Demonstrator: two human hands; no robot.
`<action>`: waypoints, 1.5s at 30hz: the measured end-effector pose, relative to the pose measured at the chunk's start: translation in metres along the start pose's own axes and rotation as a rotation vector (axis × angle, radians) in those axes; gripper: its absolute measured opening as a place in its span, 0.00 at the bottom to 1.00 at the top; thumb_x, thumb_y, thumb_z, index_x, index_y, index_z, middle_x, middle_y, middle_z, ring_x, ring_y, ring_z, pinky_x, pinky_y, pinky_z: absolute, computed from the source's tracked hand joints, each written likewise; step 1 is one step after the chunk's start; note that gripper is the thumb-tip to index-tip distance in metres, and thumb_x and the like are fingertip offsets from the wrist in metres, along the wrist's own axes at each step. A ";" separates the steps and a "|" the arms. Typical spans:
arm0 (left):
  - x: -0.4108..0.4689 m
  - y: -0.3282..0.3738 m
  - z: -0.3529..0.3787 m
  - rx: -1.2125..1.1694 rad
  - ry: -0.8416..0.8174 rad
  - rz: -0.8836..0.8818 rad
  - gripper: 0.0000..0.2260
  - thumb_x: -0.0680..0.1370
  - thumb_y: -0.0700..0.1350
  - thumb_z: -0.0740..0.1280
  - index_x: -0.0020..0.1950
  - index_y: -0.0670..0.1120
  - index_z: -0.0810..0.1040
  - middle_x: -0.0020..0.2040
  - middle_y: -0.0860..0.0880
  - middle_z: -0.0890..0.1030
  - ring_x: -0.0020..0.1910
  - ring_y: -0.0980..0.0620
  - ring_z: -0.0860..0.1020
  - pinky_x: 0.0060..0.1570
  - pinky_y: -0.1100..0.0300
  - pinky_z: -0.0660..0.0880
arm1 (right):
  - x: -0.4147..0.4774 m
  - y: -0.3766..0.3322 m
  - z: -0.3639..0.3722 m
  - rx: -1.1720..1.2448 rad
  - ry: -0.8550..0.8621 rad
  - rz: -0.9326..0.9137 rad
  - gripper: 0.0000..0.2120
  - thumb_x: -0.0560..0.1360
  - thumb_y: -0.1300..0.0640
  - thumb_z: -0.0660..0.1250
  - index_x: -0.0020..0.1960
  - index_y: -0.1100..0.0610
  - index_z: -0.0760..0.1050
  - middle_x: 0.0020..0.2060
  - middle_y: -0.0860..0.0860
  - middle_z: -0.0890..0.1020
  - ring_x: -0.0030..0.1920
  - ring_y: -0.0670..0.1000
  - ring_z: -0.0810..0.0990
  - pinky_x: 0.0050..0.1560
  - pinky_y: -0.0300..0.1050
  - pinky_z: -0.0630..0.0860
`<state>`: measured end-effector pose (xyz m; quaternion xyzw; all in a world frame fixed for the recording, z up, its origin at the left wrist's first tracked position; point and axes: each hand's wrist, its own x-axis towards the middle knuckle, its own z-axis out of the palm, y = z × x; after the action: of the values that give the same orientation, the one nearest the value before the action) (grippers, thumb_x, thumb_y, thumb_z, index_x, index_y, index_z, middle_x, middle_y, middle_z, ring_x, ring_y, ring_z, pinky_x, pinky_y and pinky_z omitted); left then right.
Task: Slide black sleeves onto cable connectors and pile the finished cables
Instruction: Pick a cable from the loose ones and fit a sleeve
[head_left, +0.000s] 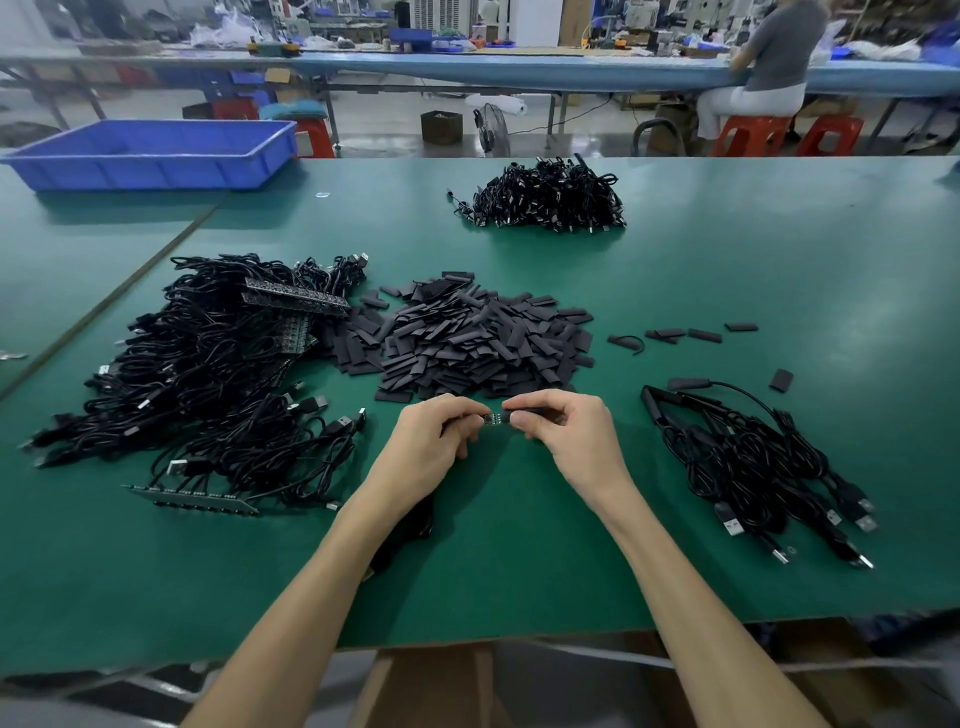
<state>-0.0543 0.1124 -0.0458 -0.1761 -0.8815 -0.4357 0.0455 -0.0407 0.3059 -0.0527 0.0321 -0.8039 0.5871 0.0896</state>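
My left hand (434, 436) pinches a small cable connector (494, 419) whose tip shows between my two hands. My right hand (563, 428) pinches a black sleeve (524, 414) right at that tip. The cable itself runs down under my left wrist (410, 525). A big heap of flat black sleeves (467, 338) lies just beyond my hands. To the left is a tangle of black USB cables (208, 374). A smaller pile of cables with sleeves on them (753, 457) lies to the right.
Another black cable heap (545, 195) sits further back on the green table (727, 270). A few loose sleeves (691, 335) lie right of the heap. A blue plastic bin (150, 153) stands at the back left. A person sits at a far bench (769, 67).
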 end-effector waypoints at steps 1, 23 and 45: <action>0.000 0.000 0.000 0.002 0.008 -0.002 0.09 0.82 0.36 0.66 0.53 0.46 0.85 0.35 0.55 0.79 0.34 0.58 0.77 0.39 0.72 0.69 | 0.000 0.000 0.000 -0.002 -0.022 -0.001 0.12 0.74 0.64 0.76 0.46 0.46 0.87 0.34 0.44 0.86 0.35 0.42 0.80 0.44 0.36 0.78; 0.002 -0.007 0.001 -0.136 0.024 -0.060 0.08 0.82 0.38 0.66 0.49 0.50 0.82 0.36 0.54 0.82 0.29 0.57 0.78 0.35 0.67 0.72 | 0.000 0.002 -0.001 0.071 -0.108 0.002 0.11 0.73 0.64 0.78 0.50 0.50 0.87 0.40 0.47 0.88 0.33 0.48 0.81 0.43 0.42 0.81; 0.002 -0.004 0.000 -0.228 -0.064 -0.051 0.06 0.83 0.45 0.66 0.51 0.47 0.82 0.39 0.53 0.86 0.34 0.54 0.81 0.36 0.68 0.72 | 0.000 0.001 0.001 -0.003 -0.011 -0.024 0.10 0.74 0.62 0.77 0.50 0.47 0.86 0.45 0.43 0.87 0.48 0.49 0.84 0.56 0.52 0.81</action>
<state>-0.0578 0.1109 -0.0484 -0.1715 -0.8315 -0.5282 -0.0140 -0.0408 0.3056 -0.0537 0.0449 -0.8047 0.5848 0.0923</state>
